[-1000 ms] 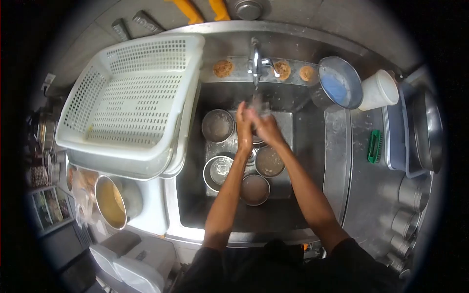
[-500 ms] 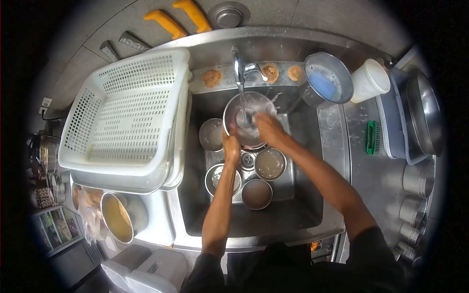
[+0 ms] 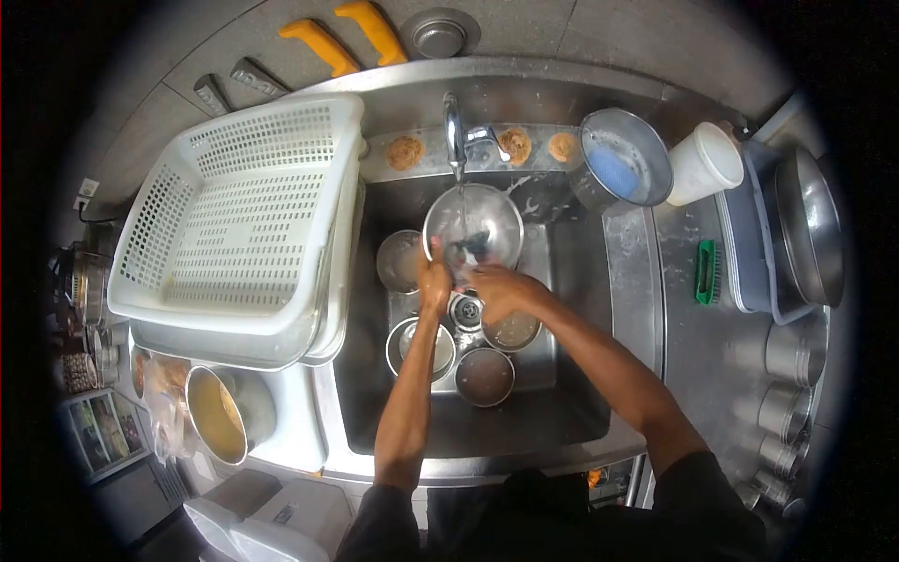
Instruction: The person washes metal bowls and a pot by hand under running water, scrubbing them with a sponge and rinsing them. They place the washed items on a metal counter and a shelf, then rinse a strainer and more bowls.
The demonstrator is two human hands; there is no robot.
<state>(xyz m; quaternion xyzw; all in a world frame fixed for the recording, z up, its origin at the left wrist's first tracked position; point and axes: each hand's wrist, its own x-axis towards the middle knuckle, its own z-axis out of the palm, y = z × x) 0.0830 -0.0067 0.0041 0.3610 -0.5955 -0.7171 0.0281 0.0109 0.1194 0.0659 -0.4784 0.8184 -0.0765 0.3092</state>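
Note:
Under the running faucet (image 3: pixel 454 131), a round metal bowl (image 3: pixel 498 214) is tilted in the sink (image 3: pixel 478 427). My left hand (image 3: pixel 434 284) is closed on the bowl's near-left rim. At the near side of the bowl is my right hand (image 3: pixel 501 292), its fingers curled and smeared by motion. A small dark thing (image 3: pixel 476 245) shows at those fingers, too blurred to name. Below the hands lie several round metal pans, among them a pan with murky water (image 3: pixel 485 377) and a pan at the left (image 3: pixel 401 262), partly hidden behind my left hand.
White perforated baskets (image 3: pixel 225 323) are stacked left of the sink, above a pot of yellowish liquid (image 3: pixel 220 417). On the right stand a soapy pot (image 3: pixel 599 192) with a blue sponge (image 3: pixel 613 171), a white tub (image 3: pixel 702 164), a green brush (image 3: pixel 705 272) and metal bowls (image 3: pixel 810 225).
My right hand has moved from inside the bowl toward its near rim, nearer to me. The bowl's inside now faces up more fully, while my left hand keeps its grip.

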